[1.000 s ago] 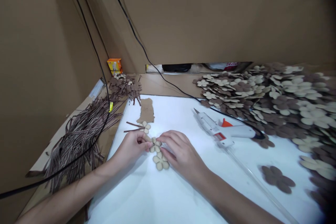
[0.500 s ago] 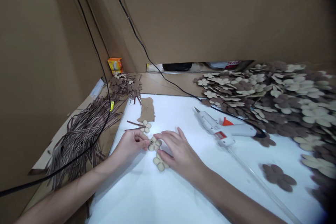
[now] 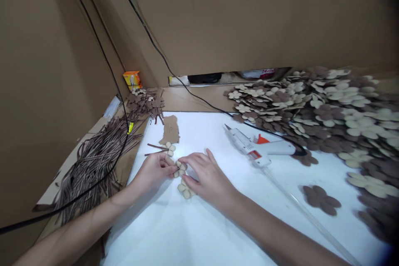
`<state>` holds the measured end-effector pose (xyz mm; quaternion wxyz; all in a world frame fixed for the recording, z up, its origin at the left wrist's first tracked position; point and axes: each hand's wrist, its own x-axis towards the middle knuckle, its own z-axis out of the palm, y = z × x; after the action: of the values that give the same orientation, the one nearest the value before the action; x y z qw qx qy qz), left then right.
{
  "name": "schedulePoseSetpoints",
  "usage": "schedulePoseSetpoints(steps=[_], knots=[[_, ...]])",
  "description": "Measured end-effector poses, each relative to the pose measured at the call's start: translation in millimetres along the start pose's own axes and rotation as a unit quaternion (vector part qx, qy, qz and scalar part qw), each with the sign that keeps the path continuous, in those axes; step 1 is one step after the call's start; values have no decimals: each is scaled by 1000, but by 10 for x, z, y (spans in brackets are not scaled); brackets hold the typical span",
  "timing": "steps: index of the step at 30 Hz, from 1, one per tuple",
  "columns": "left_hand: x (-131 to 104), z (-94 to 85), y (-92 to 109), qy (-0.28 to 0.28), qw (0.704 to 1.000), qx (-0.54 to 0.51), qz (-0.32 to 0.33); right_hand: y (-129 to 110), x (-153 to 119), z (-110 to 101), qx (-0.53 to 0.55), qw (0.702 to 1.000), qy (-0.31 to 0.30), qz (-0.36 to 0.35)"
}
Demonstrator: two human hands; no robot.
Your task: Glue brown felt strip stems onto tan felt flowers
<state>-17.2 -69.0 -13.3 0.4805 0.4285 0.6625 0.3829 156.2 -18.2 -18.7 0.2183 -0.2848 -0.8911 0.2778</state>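
Note:
A small beige flower point(image 3: 180, 169) lies between my two hands on the white board point(image 3: 174, 232). My left hand point(image 3: 158, 169) is closed in a pinch at the flower's left edge; what sits between its fingertips is too small to make out. My right hand point(image 3: 204, 174) has its thumb and fingers on the right side of the same flower, holding it. Just below, another beige flower point(image 3: 186, 189) lies partly under my right thumb. Beyond my left hand rests a beige flower with brown strips point(image 3: 170, 149), beside a torn brown cardboard piece point(image 3: 171, 129).
A white glue gun point(image 3: 254, 149) with a clear glue stick lies at right, near a brown flower point(image 3: 321, 200). A large flower pile point(image 3: 336, 112) fills the back right. Brown strips point(image 3: 93, 162) are heaped left. A black cable point(image 3: 156, 48) crosses from above. An orange box point(image 3: 132, 80) stands behind.
The whole view has shifted slightly, moving most things a little left. My right hand has closed in a little on the flower; my left hand keeps its pinch.

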Motion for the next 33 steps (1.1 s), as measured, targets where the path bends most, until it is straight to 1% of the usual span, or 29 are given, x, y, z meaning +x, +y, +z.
schedulePoseSetpoints(steps=[7,14,21,27,33], knots=[[34,-7,-5,-14,1000,19,-1,6,-12,5,2,1000,2,-4],[52,-9,36,-23,999,27,-20,20,-6,8,-1,1000,3,-2],[72,-13,43,-37,997,62,-11,20,-20,-1,-13,1000,11,-13],[83,-16,-1,-35,998,60,-10,32,-24,-23,-67,995,10,-70],[64,-22,-18,-20,995,93,-6,80,-62,-4,-132,980,52,-141]])
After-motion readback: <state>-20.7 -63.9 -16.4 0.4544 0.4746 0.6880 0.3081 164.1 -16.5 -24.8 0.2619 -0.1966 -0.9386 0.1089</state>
